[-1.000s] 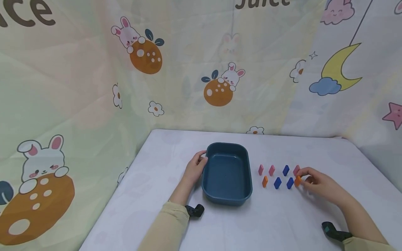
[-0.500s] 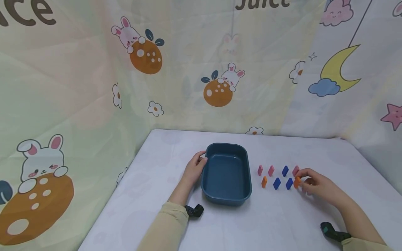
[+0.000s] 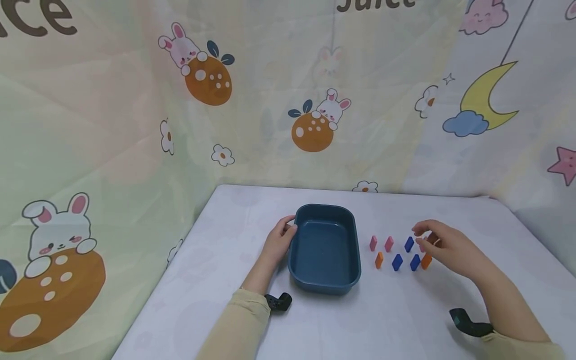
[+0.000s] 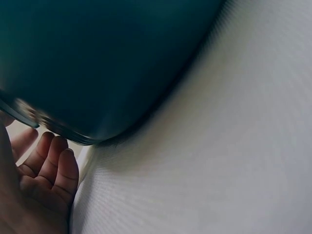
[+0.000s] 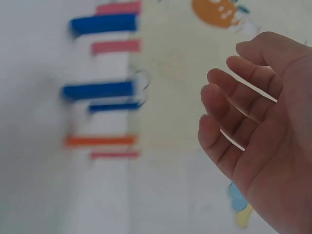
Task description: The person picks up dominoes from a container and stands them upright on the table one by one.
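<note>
A dark blue rectangular plastic bin (image 3: 325,287) stands on the table, and nothing shows inside it. At its left rim my left hand (image 3: 276,242) holds on, thumb and forefinger at the edge; the left wrist view shows the other fingers curled beside the outer wall. Right of the bin, small domino-like tiles stand upright in two rows. Pink tiles (image 3: 389,244) and a blue tile (image 3: 409,244) form the back row; blue tiles (image 3: 397,262) and orange tiles (image 3: 426,261) form the front. Above the right end hovers my right hand (image 3: 450,247), fingers loosely bent, holding nothing, partly hiding a pink tile.
A white cloth covers the table (image 3: 387,320). Behind and at the left hangs a printed fabric backdrop (image 3: 265,60) with rabbits and oranges. Each wrist carries a black camera mount (image 3: 280,302).
My right hand has let go of the orange tile at the front row's right end and risen up and back. That tile stays standing. The left hand and bin stay put.
</note>
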`<state>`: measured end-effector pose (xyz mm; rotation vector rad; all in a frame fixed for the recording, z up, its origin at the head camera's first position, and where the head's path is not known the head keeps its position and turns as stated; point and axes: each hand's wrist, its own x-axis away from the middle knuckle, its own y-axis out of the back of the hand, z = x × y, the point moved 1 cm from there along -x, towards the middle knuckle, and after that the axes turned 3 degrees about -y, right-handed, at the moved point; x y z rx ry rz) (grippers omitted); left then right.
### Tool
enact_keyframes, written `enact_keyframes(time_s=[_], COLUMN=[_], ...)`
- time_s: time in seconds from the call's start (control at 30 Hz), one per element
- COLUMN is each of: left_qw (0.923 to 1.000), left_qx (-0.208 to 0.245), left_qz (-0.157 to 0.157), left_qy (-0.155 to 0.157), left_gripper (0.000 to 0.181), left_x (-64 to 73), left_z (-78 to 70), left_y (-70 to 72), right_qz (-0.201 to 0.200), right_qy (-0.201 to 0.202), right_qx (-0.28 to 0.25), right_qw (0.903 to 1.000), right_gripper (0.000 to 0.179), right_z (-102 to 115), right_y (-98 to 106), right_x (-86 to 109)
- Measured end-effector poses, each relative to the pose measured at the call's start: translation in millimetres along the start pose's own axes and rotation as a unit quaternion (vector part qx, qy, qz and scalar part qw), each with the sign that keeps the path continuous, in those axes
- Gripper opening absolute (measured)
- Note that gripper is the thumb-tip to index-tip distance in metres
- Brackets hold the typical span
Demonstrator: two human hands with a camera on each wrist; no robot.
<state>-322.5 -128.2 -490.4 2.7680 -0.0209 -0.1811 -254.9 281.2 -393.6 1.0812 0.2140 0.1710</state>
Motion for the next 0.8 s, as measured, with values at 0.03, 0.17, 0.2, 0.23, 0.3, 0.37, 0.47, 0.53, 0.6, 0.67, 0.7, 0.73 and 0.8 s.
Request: enact_keyframes(time_s=[0.03,0.17,0.2,0.23,0.3,0.37,0.47,0.53,0.6,0.67,0.7,0.73,0.8], left_qw=[1.0,1.0,1.0,1.0,1.0,1.0,1.0,0.9998,0.9997,0.999,0.9979,0.9957,0.9854], left_qx=[0.0,-0.003,-0.004,-0.004,-0.004,-0.003,0.004,0.018,0.02,0.008,-0.009,-0.034,-0.096], left_qz=[0.0,0.002,0.003,0.003,0.006,0.006,0.003,-0.001,-0.01,-0.015,-0.016,-0.012,0.009], left_qy=[0.0,0.001,0.002,0.002,0.001,0.002,0.0,-0.002,-0.014,-0.041,-0.062,-0.085,-0.14], left_gripper=[0.041,0.041,0.042,0.042,0.043,0.043,0.043,0.043,0.043,0.045,0.046,0.047,0.051], left_x=[0.2,0.4,0.3,0.4,0.8,1.2,0.4,-1.0,-2.5,-3.5,-3.4,-2.9,-0.3], left_z=[0.0,2.2,2.7,3.2,3.8,3.6,1.4,-1.1,-5.7,-12.5,-17.2,-23.0,-38.1], left_y=[0.4,2.1,2.1,1.9,0.9,-0.4,-1.6,-0.6,2.5,8.2,11.9,15.9,23.8], right_qz=[0.0,0.001,0.003,0.005,0.009,0.013,0.018,0.021,0.023,0.025,0.026,0.028,0.028], right_qy=[0.009,0.037,0.042,0.047,0.052,0.06,0.068,0.071,0.072,0.074,0.078,0.082,0.091], right_qx=[0.007,0.043,0.053,0.064,0.079,0.089,0.096,0.098,0.097,0.097,0.096,0.096,0.099], right_qw=[0.9999,0.9984,0.9977,0.9969,0.9954,0.9941,0.9929,0.9924,0.9924,0.9922,0.992,0.9916,0.9905], right_gripper=[0.037,0.043,0.045,0.047,0.05,0.052,0.054,0.055,0.056,0.058,0.058,0.058,0.059], right_z=[11,54,64,73,89,100,110,114,115,115,115,116,117], right_y=[3,6,6,6,5,4,2,-1,-4,-8,-9,-11,-13], right_x=[-1.9,-8.7,-9.6,-10.4,-10.3,-9.3,-7.5,-7.5,-8.8,-11.3,-12.7,-14.1,-16.6])
